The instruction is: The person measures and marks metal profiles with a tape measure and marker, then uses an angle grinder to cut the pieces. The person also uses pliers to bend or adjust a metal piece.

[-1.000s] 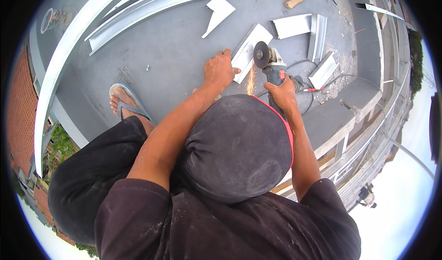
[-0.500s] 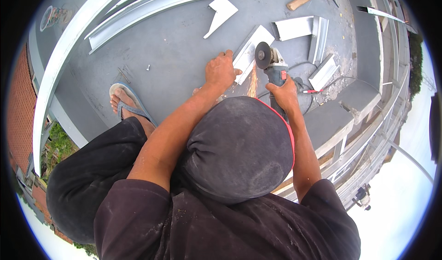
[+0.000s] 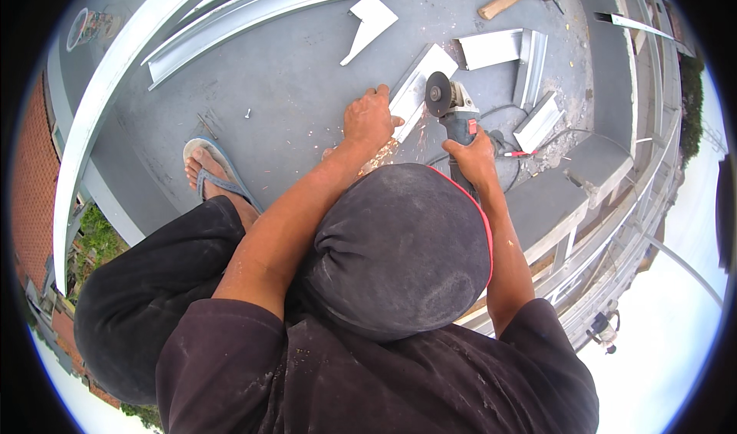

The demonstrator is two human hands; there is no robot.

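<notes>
My right hand (image 3: 473, 156) is closed round the body of an angle grinder (image 3: 461, 119). Its dark cutting disc (image 3: 438, 94) meets the right edge of a short silver metal channel piece (image 3: 418, 81), which lies slanted on the grey floor. My left hand (image 3: 370, 117) grips the left side of this piece, its thumb pressed against the metal near the lower end. Orange sparks (image 3: 384, 156) fly from the cut down toward my left wrist. A cap hides what lies below the sparks.
Cut channel offcuts (image 3: 491, 48) lie to the right, and an angled scrap (image 3: 371, 23) lies ahead. Long metal channels (image 3: 269, 19) stretch across the far left. A wooden-handled hammer (image 3: 507, 1) is at the far right. The grinder's cable (image 3: 516, 174) curls beside a low ledge (image 3: 553, 203).
Sparks that streamed narrowly downward now spread lower left, toward my left wrist. Both hands and the grinder have hardly moved.
</notes>
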